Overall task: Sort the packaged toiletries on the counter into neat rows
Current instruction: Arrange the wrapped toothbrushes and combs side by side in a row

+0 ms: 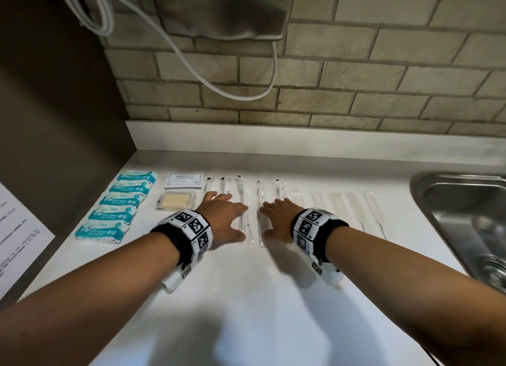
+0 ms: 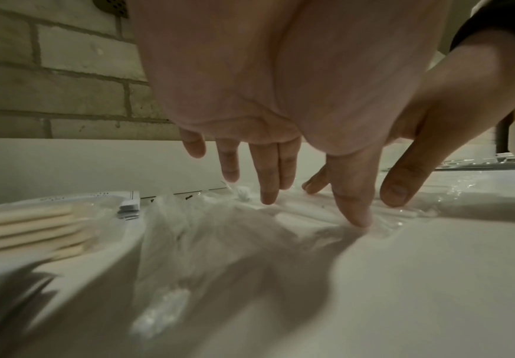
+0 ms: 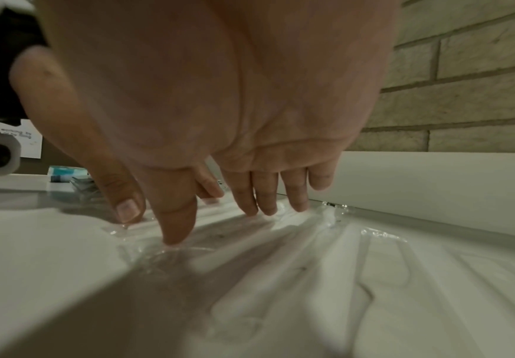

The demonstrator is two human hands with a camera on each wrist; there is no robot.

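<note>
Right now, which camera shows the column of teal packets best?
The head view: all five teal packets lie in one column at the counter's left edge, left of the left hand. The right wrist view catches only a teal sliver behind the thumb. The left wrist view shows none.

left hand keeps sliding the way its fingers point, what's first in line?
Probably the bristle ends of the wrapped toothbrushes that the left hand rests on, then bare counter up to the white backsplash lip. Depth is uncertain.
</note>
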